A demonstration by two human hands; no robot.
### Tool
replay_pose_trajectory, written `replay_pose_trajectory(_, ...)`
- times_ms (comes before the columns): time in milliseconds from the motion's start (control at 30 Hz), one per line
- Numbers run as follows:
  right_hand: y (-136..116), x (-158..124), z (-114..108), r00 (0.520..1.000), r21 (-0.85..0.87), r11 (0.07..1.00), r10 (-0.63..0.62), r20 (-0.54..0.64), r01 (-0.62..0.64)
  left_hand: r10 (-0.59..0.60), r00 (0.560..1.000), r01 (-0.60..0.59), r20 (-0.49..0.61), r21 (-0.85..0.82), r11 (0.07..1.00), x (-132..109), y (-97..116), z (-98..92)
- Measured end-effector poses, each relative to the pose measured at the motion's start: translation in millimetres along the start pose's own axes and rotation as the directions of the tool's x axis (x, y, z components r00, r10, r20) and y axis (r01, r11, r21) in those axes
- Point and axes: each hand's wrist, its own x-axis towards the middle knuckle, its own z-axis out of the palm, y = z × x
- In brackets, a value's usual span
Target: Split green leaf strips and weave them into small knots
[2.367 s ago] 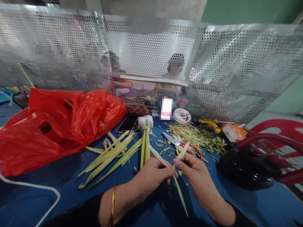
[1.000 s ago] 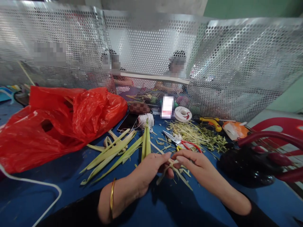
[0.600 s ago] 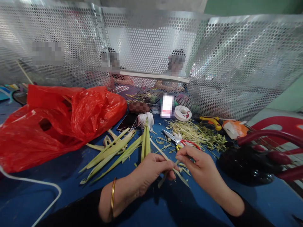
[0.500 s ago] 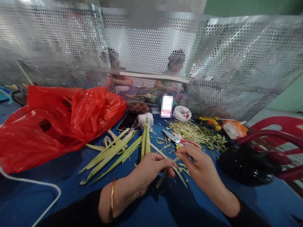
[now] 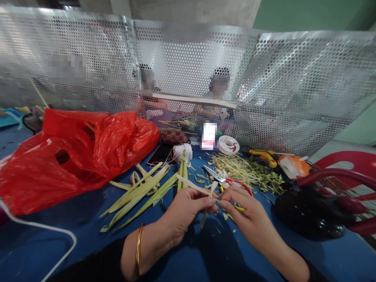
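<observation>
My left hand (image 5: 188,207), with a gold bangle at the wrist, pinches pale leaf strips (image 5: 192,185) between thumb and fingers. One strip sticks out to the upper left; a short end stands up where the strips cross, and another hangs below. My right hand (image 5: 245,205) closes thumb and forefinger on the strips close beside the left fingertips. Red-handled scissors (image 5: 216,172) lie partly open just beyond the right hand. Behind the left hand is a bundle of green leaf strips (image 5: 182,172), with longer flat leaves (image 5: 142,190) spread to its left.
A red plastic bag (image 5: 76,156) covers the left side, with a white cable (image 5: 53,229) before it. White thread (image 5: 182,152), a ribbon spool (image 5: 228,145), plant trimmings (image 5: 243,168) and a yellow-handled tool (image 5: 266,156) lie beyond. A black glossy object (image 5: 308,215) stands right; perforated metal screens (image 5: 188,58) rise behind.
Both hands have drawn closer together. The strip end that pointed down to the right no longer shows there, and a short end now stands up at the crossing. The view has tilted slightly upward.
</observation>
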Motion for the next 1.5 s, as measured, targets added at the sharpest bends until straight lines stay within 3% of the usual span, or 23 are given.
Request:
replay_pose_trajectory(100, 1, 0, -1, 0.999, -0.079, 0.996, -0.04, -0.035, 0.037, 0.026, 0.999, -0.026, -0.025, -0.003, 1.0, 0, -1, 0.2)
replay_pose_trajectory(167, 0, -3, 0, 0.986, -0.191, 0.98, -0.088, -0.145, 0.06, 0.049, 0.999, -0.05, -0.02, -0.013, 0.999, -1, 0, 0.1)
replay_pose_trajectory(233, -3, -8, 3, 0.94, -0.308, 0.947, -0.18, -0.288, 0.087, 0.059, 0.998, -0.059, -0.002, -0.047, 0.997, 0, 1, 0.0)
replay_pose_trajectory(300, -7, -13, 7, 0.896, -0.37, 0.919, -0.274, -0.351, 0.136, 0.061, 0.998, -0.06, 0.002, -0.105, 0.993, 0, 1, 0.1)
replay_pose_trajectory(400, -11, -18, 17, 0.92, -0.298, 0.942, -0.249, -0.302, 0.157, 0.058, 0.998, -0.059, -0.011, -0.182, 0.982, -1, -1, 1.4)
replay_pose_trajectory(533, -11, -19, 29, 0.959, -0.145, 0.988, -0.082, -0.271, 0.044, 0.041, 0.999, -0.045, -0.024, -0.221, 0.974, -2, -4, 4.3)
replay_pose_trajectory(667, -11, -17, 31, 0.97, -0.049, 0.999, -0.02, -0.241, 0.009, 0.037, 0.999, -0.04, -0.019, -0.232, 0.972, -3, -5, 4.9)
replay_pose_trajectory(833, -13, -15, 27, 0.983, -0.002, 0.999, -0.034, -0.183, 0.035, 0.042, 0.999, -0.046, -0.024, -0.181, 0.982, -2, -8, 2.1)
replay_pose_trajectory(1267, -14, -14, 27, 0.979, -0.017, 0.993, -0.12, -0.166, 0.119, -0.012, 0.998, -0.001, -0.063, -0.205, 0.979, -3, -7, 4.0)
replay_pose_trajectory(1500, -12, -15, 33, 0.977, -0.053, 0.996, -0.08, -0.198, 0.07, -0.001, 0.997, -0.016, -0.075, -0.231, 0.973, -2, -7, 3.6)
